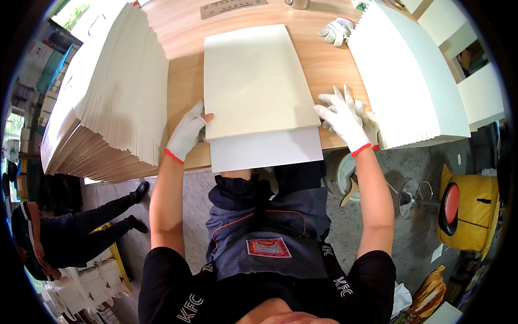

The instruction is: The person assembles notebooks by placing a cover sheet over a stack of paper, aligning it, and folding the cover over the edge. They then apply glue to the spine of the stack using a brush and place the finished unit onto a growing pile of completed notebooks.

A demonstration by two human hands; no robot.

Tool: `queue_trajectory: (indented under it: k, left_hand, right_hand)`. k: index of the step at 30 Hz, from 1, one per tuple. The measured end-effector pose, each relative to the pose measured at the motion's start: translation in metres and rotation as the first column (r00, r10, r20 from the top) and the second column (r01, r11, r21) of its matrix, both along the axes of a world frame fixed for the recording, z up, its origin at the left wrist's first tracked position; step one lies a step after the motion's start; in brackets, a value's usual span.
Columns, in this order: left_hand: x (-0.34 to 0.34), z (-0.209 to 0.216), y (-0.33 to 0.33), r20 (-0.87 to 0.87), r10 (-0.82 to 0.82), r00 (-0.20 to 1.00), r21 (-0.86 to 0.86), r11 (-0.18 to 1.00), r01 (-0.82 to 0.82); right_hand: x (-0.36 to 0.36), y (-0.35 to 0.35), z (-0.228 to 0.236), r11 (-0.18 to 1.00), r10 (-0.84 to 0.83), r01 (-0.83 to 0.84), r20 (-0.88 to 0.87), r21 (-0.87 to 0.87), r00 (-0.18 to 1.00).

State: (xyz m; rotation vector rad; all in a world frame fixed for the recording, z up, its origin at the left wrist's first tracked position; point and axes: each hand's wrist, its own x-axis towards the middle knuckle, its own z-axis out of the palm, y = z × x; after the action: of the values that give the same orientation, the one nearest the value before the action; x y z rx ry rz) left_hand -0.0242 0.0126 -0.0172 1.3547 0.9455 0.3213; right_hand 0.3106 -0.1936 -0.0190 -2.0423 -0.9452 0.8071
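Note:
A large cream sheet (253,81), perhaps the top of a thin stack, lies on the wooden table in front of me. Beneath it a white sheet (264,151) sticks out over the table's near edge. Both my hands wear white gloves with red cuffs. At the cream sheet's left edge, my left hand (187,132) is closed, its bare thumb tip over the edge; its other fingers are partly hidden. My right hand (345,119) is open beside the right edge, fingers spread, fingertips close to the paper. Whether they touch it I cannot tell.
Tall stacks of folded paper (121,92) rise on the left, with another tall white stack (407,81) on the right. A spare white glove (337,31) lies at the far right. Behind it all sits a metal cup (297,4). A person (81,235) is at far left.

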Motion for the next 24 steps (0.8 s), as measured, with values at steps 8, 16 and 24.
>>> queue_trajectory:
  k: [8, 16, 24]
  left_hand:
    - [-0.043, -0.018, -0.065, -0.419, 0.260, 0.870, 0.878, 0.359, 0.316]
    - [-0.040, -0.023, -0.073, -0.463, 0.209, 0.862, 0.852, 0.372, 0.368]
    - [-0.040, -0.018, -0.071, -0.452, 0.189, 0.872, 0.866, 0.329, 0.378]
  right_hand:
    - [-0.052, -0.037, -0.007, 0.986, 0.001, -0.137, 0.815, 0.096, 0.580]
    - [-0.059, -0.041, -0.031, 0.946, -0.081, -0.186, 0.749, 0.266, 0.658]
    - [-0.064, -0.039, -0.029, 0.914, -0.132, -0.238, 0.796, 0.328, 0.590]
